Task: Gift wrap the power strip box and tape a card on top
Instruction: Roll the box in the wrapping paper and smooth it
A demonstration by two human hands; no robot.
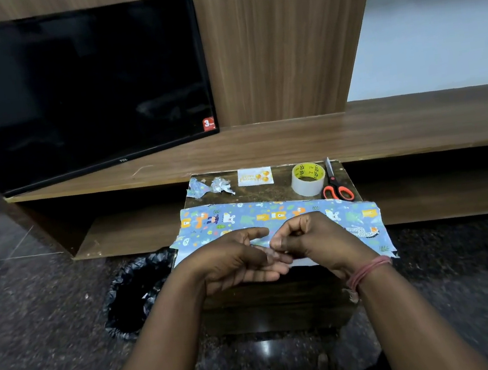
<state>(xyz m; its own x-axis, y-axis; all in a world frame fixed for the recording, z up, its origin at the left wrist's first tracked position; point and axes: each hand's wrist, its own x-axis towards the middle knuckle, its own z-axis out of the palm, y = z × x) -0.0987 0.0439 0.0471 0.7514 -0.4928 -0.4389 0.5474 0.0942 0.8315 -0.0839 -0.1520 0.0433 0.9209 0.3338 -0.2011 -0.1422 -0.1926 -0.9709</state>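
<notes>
Blue wrapping paper with cartoon animals (241, 218) lies across a small dark wooden stool (280, 184) and covers the box, which is hidden. Over the paper's middle, my right hand (309, 235) pinches a strip of clear tape (260, 241) between curled fingers. My left hand (237, 261) lies palm-up with straight fingers under the tape's other end and touches it. At the stool's back lie the white greeting card (254, 176), a roll of clear tape (308, 178) and orange-handled scissors (335, 186).
Crumpled paper scraps (210, 186) sit at the stool's back left. A bin lined with a black bag (135, 294) stands on the floor to the left. Behind are a wooden TV unit (262, 144) and a black television (76, 92).
</notes>
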